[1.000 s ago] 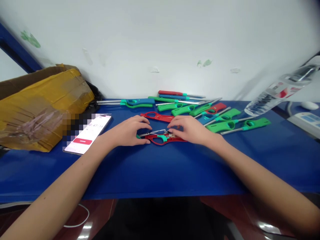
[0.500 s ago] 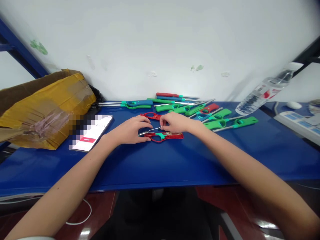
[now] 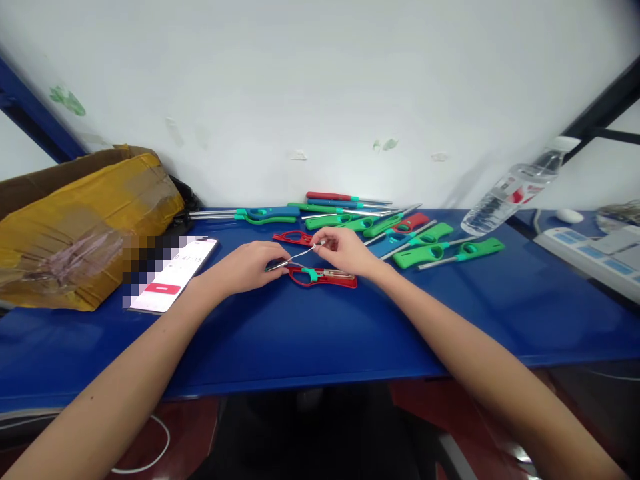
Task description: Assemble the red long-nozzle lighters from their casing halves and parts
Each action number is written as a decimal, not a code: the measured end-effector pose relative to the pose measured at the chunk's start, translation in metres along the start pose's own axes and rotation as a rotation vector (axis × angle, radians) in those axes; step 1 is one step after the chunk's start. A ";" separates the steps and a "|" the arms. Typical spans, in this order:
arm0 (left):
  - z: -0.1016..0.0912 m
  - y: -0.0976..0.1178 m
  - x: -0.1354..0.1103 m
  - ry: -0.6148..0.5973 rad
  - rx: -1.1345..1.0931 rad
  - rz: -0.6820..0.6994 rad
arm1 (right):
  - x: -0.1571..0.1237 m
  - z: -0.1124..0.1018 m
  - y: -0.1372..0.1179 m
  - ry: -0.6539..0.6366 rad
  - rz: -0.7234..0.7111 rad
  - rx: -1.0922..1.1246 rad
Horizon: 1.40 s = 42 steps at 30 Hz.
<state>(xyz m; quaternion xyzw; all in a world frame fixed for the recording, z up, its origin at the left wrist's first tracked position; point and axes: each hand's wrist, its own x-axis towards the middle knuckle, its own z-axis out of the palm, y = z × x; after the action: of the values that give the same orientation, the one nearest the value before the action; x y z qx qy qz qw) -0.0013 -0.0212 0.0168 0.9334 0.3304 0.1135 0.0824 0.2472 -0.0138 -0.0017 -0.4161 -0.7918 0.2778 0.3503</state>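
Observation:
My left hand (image 3: 253,268) is closed, its thumb and fingers pinching a short metal tube (image 3: 277,266). A thin white wire (image 3: 302,254) runs from near that tube to my right hand (image 3: 345,250), whose thumb and forefinger pinch its other end. Just below the hands lies an opened red lighter casing half (image 3: 345,283), with a teal trigger (image 3: 313,275) and metal parts inside. Behind my hands is another red casing half (image 3: 290,237), partly covered by my right fingers.
Several green, blue and red long-necked lighters (image 3: 417,257) lie along the wall. A taped cardboard box (image 3: 100,233) and a phone (image 3: 173,273) are at left. A water bottle (image 3: 510,193) leans at right, near a white power strip (image 3: 585,257).
My left fingers, spread around the metal tube before, have closed on it. My right hand has drawn slightly upward with the wire. The whole view has shifted a little.

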 end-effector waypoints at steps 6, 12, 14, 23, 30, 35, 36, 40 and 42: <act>-0.001 0.002 0.001 0.000 -0.024 -0.043 | 0.002 0.001 0.005 -0.053 0.069 0.195; 0.000 0.001 0.001 0.032 -0.035 -0.045 | 0.003 -0.002 0.002 -0.032 0.114 0.348; 0.000 0.000 0.001 0.027 -0.027 -0.068 | 0.002 -0.003 -0.002 -0.022 0.151 0.376; -0.004 -0.005 -0.001 -0.042 -0.034 -0.108 | -0.001 -0.004 0.003 -0.113 0.106 0.229; -0.007 -0.004 -0.002 -0.071 -0.048 -0.107 | -0.006 -0.009 0.001 -0.221 0.037 0.017; -0.007 -0.002 -0.003 -0.050 -0.053 -0.059 | -0.007 -0.013 -0.004 -0.299 0.059 0.010; -0.006 -0.003 -0.003 -0.042 -0.053 -0.054 | -0.007 -0.014 -0.004 -0.313 0.066 0.004; -0.003 -0.007 -0.003 -0.011 -0.074 -0.042 | -0.007 -0.015 -0.004 -0.331 0.070 0.001; -0.002 -0.009 -0.002 0.000 -0.090 -0.031 | -0.007 -0.014 -0.003 -0.325 0.068 0.005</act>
<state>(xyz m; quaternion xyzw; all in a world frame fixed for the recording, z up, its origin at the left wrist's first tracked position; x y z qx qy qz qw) -0.0089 -0.0156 0.0161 0.9235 0.3394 0.1272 0.1260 0.2598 -0.0188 0.0066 -0.3914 -0.8227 0.3552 0.2094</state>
